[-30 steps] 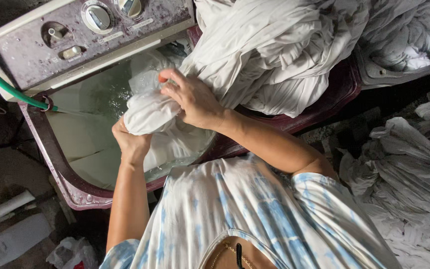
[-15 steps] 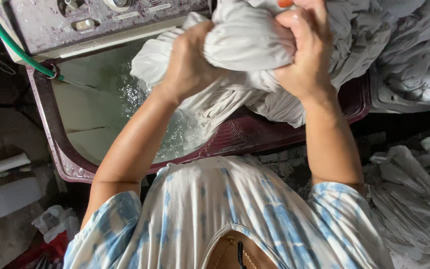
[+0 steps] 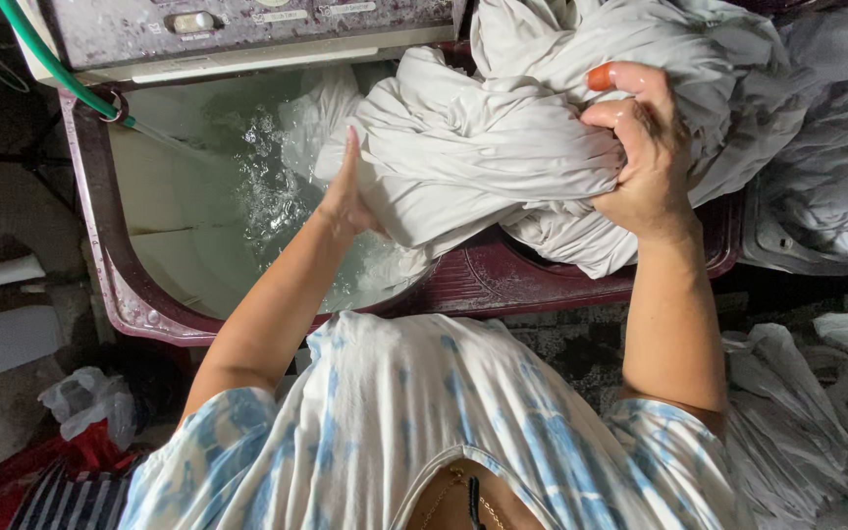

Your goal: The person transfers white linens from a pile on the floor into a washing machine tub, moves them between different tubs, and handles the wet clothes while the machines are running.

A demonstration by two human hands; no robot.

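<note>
Dim concrete floor [image 3: 12, 211] all around, cluttered. Maroon twin-tub washing machine [image 3: 483, 280] sits in the middle; its open wash tub [image 3: 179, 236] is full of churning water, fed by a green hose [image 3: 51, 69] clipped at the rim.

Wet white cotton cloth bundle [image 3: 483, 157] is held up over the divide between the tub and the heap of wrung white laundry [image 3: 640, 39] piled beyond the fingers.

Left hand [image 3: 345, 196]: palm pressed against the bundle's near-left flank, fingers mostly buried behind the cloth, thumb pointing up. Supporting rather than pinching, as far as I can see.

Right hand [image 3: 645, 147]: fingers curled tight into a fistful of the bundle's right end, nails painted orange-red.

Handling, my read: soaked fabric, so heavy for its bulk, fully limp, slick on the surface, not fragile. It will sag and slide out of any loose hold. Best grip looks like bunched folds at both ends, thick wads rather than single layers, with one palm under the sagging middle.

Right of the right-hand fingers: grey tub of more white cloth [image 3: 836, 196]. Below them, on the floor: pile of crumpled white sheets [image 3: 807, 412]. Left of the left-hand fingers, on the floor: white plastic jug [image 3: 2, 339], crumpled plastic bag [image 3: 90, 397].
</note>
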